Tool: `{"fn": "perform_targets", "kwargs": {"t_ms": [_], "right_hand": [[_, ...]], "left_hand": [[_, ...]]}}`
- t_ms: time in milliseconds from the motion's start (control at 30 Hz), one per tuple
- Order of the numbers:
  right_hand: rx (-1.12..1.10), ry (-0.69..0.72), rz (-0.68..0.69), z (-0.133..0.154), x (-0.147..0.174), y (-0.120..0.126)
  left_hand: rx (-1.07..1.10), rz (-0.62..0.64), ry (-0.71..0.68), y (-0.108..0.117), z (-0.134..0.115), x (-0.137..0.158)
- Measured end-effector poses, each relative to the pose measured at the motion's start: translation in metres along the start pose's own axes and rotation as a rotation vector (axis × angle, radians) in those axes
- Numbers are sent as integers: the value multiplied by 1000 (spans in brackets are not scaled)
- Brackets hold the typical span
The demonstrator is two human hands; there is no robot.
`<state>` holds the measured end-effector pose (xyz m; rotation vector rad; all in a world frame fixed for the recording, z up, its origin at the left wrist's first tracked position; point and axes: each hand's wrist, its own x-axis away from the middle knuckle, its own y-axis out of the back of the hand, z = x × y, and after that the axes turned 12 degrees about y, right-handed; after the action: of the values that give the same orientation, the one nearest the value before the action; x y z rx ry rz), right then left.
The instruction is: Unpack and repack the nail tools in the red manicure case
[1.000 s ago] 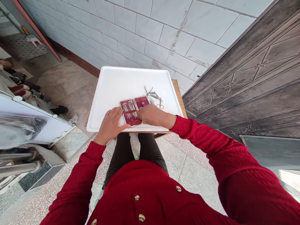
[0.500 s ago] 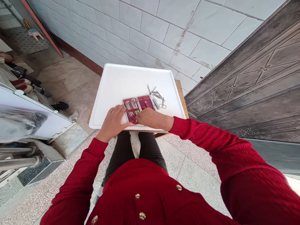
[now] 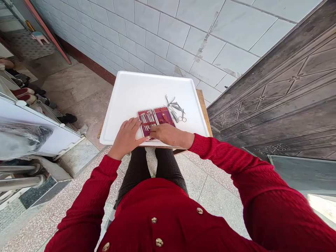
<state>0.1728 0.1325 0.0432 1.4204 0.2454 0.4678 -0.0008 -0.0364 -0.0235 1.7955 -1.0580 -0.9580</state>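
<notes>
An unfolded manicure case (image 3: pixel 166 116) with a red-purple lining lies near the front edge of a white tray (image 3: pixel 136 89). Several slim metal tools (image 3: pixel 148 119) sit under a strap in its left half. My left hand (image 3: pixel 126 137) lies with fingers stretched along the case's left edge, thumb at its near corner. Over the lower middle of the case, my right hand (image 3: pixel 169 135) has its fingers bent together; whatever is in them is hidden. Just right of the case lie small scissors (image 3: pixel 182 118), a nail clipper (image 3: pixel 174 116) and other metal clippers or nippers (image 3: pixel 170 100).
The tray rests on a wooden table (image 3: pixel 203 105) against a tiled wall (image 3: pixel 147 35). A dark carved panel (image 3: pixel 275 91) stands to the right. On the left are a white cabinet (image 3: pixel 39 136) and a rack with shoes (image 3: pixel 26 94).
My right hand has slid slightly down and left over the case, uncovering more of its right half. My left hand stays in place.
</notes>
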Motion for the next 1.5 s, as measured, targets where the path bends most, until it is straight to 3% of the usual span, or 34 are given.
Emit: {"fn": "perform_targets", "kwargs": {"t_ms": [100, 167, 300, 400, 500, 833, 1200, 1367, 1500], "right_hand": [[-86, -14, -105, -3, 7, -6], [-137, -98, -205, -9, 16, -4], [-70, -529, -366, -40, 45, 11], [24, -840, -328, -70, 67, 20], [56, -992, -230, -93, 76, 21], [85, -896, -11, -116, 58, 16], [202, -825, 141, -118, 46, 13], [241, -799, 153, -107, 52, 17], [260, -698, 96, -75, 55, 29]], "left_hand": [[-16, -7, -3, -1, 1, -1], [-20, -11, -8, -1, 2, -2], [-29, -14, -12, 0, 3, -3], [-27, -16, -13, 0, 3, -3], [-22, -19, -13, 0, 3, -3], [-23, -25, -5, 0, 3, -4], [-28, -15, 2, 1, 2, -3], [-16, -7, 3, 2, 1, -3], [-5, -3, 0, 2, 0, -2]]}}
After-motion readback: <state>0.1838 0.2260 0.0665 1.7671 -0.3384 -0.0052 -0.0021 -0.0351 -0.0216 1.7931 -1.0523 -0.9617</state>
